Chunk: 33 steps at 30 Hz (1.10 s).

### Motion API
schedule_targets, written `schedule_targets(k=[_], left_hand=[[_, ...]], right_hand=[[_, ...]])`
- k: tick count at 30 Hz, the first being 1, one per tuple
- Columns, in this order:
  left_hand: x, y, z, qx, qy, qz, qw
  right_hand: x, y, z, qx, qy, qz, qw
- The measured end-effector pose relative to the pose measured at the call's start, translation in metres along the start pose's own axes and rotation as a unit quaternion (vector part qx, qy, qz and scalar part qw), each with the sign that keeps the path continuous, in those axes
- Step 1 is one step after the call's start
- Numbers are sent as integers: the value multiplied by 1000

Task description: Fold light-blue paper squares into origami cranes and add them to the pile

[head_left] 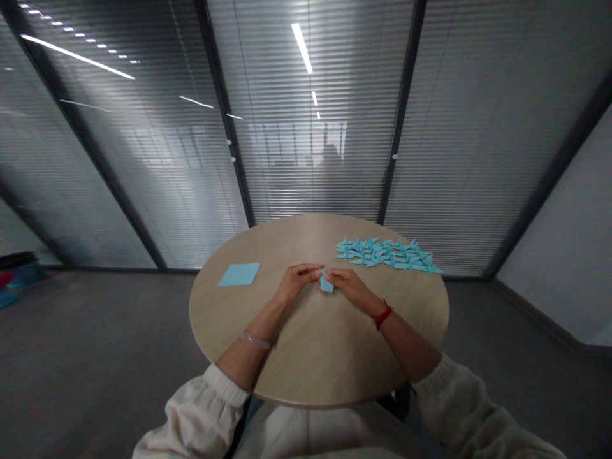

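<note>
A small folded piece of light blue paper (pixel 326 283) is held just above the round wooden table (pixel 315 357), near its middle. My left hand (pixel 297 280) pinches it from the left with curled fingers. From the right, my right hand (pixel 348 284) grips the same piece, fingers closed. A red band circles my right wrist and a clear bracelet my left.
A stack of flat light blue paper squares (pixel 240 274) lies on the table's left part. Several folded blue paper cranes (pixel 386 254) are spread in rows at the far right. Glass walls with blinds (pixel 310 127) stand behind the table, grey floor around it.
</note>
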<state>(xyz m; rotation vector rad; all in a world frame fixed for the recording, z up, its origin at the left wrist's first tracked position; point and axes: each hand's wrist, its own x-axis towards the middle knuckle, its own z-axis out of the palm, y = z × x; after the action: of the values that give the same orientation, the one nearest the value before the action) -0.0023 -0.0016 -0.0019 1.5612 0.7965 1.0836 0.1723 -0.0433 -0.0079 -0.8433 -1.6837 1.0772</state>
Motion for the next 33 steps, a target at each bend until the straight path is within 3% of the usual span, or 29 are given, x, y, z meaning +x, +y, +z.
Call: schedule_targets(k=[6, 10, 15, 24, 33], left_hand=[[-5, 7, 3, -49, -15, -24, 998], [-4, 7, 2, -47, -16, -18, 999], [-5, 7, 1, -37, -31, -22, 999], [-5, 2, 3, -80, -68, -34, 994], [2, -2, 4, 20, -16, 11, 1000]], right_hand=[[-4, -5, 5, 106, -6, 32, 994], [-4, -4, 5, 121, -12, 35, 992], [-6, -5, 2, 84, -24, 32, 996], [-1, -3, 1, -14, 10, 4, 1000], [6, 23, 1, -160, 78, -27, 984]])
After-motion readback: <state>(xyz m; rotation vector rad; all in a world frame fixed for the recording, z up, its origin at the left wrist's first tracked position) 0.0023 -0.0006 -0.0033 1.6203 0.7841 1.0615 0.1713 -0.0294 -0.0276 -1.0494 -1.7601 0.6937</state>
